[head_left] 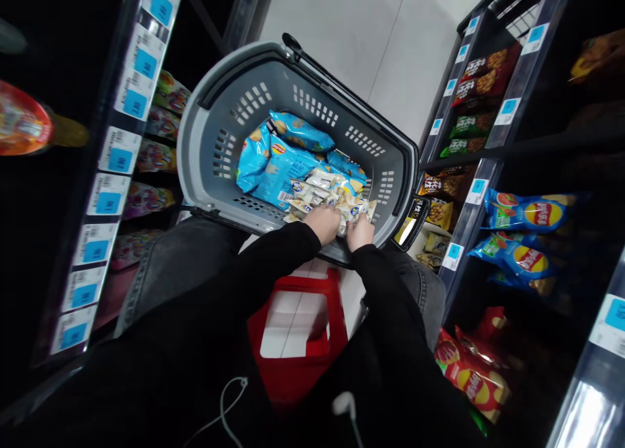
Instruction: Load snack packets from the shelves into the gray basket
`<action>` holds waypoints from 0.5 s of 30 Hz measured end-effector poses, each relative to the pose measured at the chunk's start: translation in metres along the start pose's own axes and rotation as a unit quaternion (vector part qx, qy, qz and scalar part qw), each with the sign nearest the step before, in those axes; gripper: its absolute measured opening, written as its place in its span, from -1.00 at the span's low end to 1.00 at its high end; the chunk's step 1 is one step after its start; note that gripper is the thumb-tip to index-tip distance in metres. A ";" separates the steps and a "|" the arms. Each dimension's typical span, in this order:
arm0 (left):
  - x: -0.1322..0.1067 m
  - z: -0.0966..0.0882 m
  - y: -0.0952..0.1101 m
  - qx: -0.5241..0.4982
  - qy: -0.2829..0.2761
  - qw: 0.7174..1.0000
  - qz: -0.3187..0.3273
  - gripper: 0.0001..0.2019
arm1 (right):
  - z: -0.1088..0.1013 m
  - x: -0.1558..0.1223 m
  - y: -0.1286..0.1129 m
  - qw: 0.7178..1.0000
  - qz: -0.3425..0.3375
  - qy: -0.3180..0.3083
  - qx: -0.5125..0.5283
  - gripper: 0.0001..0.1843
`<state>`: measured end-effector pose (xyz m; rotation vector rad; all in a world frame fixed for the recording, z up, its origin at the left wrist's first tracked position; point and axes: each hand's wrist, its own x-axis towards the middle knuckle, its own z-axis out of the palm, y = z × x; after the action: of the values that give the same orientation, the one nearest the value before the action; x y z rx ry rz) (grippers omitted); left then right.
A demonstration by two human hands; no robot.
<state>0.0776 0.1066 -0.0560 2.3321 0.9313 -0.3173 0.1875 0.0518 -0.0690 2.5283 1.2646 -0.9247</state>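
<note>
A grey shopping basket stands on the floor between my knees. Blue chip bags lie in its bottom. On top of them, near the basket's front right, sit several small cream-coloured snack packets. My left hand is closed on these packets, fingertips partly hidden among them. Close beside it, my right hand also grips the packets at the basket's near side. Which packet each hand holds cannot be made out exactly.
Shelves with price tags run along my left, holding colourful snack bags. On the right, shelves hold blue chip bags and red chip bags. A red plastic frame is below me. An earphone dangles in front.
</note>
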 end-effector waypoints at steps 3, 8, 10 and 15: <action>0.001 -0.003 0.000 -0.006 -0.007 1.000 -0.004 -0.68 | 0.015 -0.004 -0.002 0.999 0.020 0.003 0.030 -0.67; 0.001 -0.010 0.001 0.010 -0.032 0.999 -0.031 -0.67 | 0.035 -0.005 -0.020 0.997 -0.018 -0.052 0.058 -0.67; 0.001 -0.009 0.003 0.023 -0.043 0.998 -0.029 -0.66 | 0.029 -0.006 -0.030 0.996 -0.020 -0.069 0.043 -0.67; -0.002 -0.002 0.004 0.050 -0.045 0.998 -0.007 -0.67 | -0.052 -0.036 -0.014 0.998 -0.022 -0.062 -0.001 -0.78</action>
<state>0.0790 0.1046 -0.0520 2.3800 0.9074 -0.4812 0.1845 0.0578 -0.0043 2.4092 1.2872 -1.0715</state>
